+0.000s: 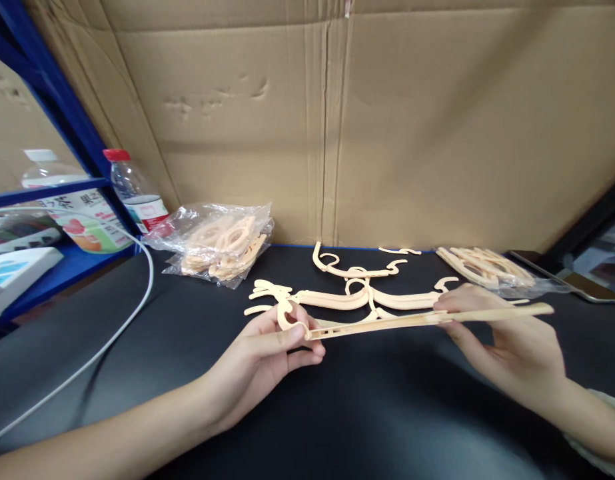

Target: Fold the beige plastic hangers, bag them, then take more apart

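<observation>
A beige plastic folding clothes hanger (377,325) is stretched edge-on between my two hands above the black table. My left hand (282,340) pinches it at its left end, by a curved hook-like part. Farther right, my right hand (507,340) grips the hanger between thumb and fingers, and its end sticks out past the hand. Just behind lie more beige hanger parts (332,300), with long curved arms, rings and small hooks. Part of these is hidden by my hands and the held hanger.
Bagged beige parts (222,247) lie at the back left; another clear bag of parts (487,267) is at the back right beside a dark flat device (587,287). Bottles (137,193) and a blue shelf (87,267) stand left. A white cable (132,313) crosses the table; cardboard (437,133) rises behind.
</observation>
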`<action>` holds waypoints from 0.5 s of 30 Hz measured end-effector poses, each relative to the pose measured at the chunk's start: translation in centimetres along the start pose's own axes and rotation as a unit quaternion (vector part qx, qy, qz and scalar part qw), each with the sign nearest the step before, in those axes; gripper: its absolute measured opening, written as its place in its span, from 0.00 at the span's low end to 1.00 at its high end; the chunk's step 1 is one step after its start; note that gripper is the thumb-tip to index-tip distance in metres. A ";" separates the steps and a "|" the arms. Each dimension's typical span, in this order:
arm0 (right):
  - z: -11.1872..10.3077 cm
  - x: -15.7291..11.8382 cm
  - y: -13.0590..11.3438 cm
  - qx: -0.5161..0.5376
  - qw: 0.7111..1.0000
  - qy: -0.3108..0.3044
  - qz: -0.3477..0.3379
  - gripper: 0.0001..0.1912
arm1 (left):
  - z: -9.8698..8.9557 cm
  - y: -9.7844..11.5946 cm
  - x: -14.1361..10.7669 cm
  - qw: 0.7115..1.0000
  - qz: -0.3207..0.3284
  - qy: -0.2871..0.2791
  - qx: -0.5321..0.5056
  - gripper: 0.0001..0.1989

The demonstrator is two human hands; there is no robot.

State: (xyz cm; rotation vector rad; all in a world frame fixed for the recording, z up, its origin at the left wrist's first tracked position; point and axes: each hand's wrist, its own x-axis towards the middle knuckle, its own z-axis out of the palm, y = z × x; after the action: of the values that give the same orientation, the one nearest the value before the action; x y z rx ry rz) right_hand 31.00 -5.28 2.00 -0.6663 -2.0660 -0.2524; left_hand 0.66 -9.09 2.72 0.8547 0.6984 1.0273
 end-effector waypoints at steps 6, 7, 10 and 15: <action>0.1 -0.1 -0.2 -0.012 1.000 0.001 -0.005 0.09 | -0.2 -0.2 0.0 0.999 0.006 0.021 0.026 0.07; 0.2 -0.2 -0.3 -0.015 1.000 0.000 -0.006 0.09 | -0.2 -0.3 0.1 0.999 0.009 0.024 0.029 0.08; 0.4 -0.2 -0.7 -0.006 1.000 0.002 -0.005 0.10 | -0.5 -0.4 0.0 0.999 0.013 0.031 0.038 0.10; 0.5 0.1 -1.8 -0.007 1.000 0.010 -0.009 0.09 | -0.9 -0.9 0.0 0.999 -0.002 0.047 0.023 0.12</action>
State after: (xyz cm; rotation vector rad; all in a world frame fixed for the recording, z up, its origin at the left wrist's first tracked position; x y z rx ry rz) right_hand 29.65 -6.51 1.97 -0.6502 -2.0539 -0.2829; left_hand 0.30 -9.11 1.56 0.8498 0.8050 1.0565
